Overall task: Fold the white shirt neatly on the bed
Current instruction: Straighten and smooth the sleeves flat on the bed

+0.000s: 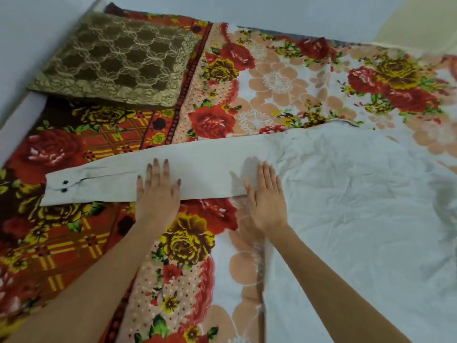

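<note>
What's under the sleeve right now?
The sleeve lies flat on the floral bedsheet, with the left hand and right hand pressing on top. Anything else beneath is covered.

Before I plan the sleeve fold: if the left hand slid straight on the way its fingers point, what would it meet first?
The left hand lies flat on the sleeve, fingers pointing up the bed. It would cross the sleeve's far edge onto the floral bedspread; the brown lace pillow lies beyond, probably next.
</note>
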